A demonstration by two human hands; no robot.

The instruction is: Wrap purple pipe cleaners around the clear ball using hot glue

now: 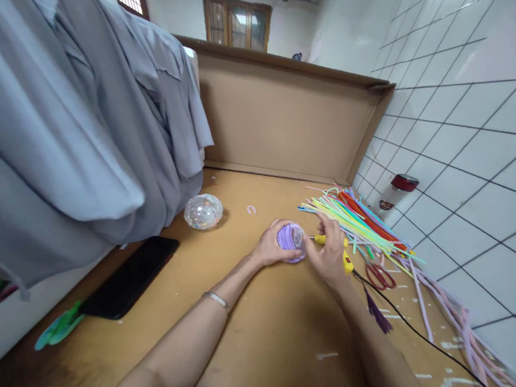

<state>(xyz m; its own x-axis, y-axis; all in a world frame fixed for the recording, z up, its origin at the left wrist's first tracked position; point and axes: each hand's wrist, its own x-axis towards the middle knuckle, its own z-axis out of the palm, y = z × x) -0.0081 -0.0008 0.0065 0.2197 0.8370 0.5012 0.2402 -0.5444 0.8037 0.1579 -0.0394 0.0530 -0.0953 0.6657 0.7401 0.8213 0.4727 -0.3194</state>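
My left hand [269, 247] is wrapped around a small round piece wound with purple fuzzy pipe cleaner [286, 237]; a greyish, see-through patch shows on its right side. My right hand [329, 249] is close against that side, thumb near or touching the edge, with thumb and fingers apart. Just behind the right hand lies a yellow-handled tool with a thin metal tip [322, 239]. A yellow body with a red switch [347, 262], looking like a hot glue gun, is partly hidden by the same hand, and a black cord runs from it.
Many coloured pipe cleaners [365, 222] lie at the right, near red-handled scissors [381, 277] and a purple tassel [378, 314]. A clear faceted ball [204, 211] and a black phone [131, 275] are at left. Cardboard [287, 123] stands behind; a red-lidded jar [397, 192] is by the tiles.
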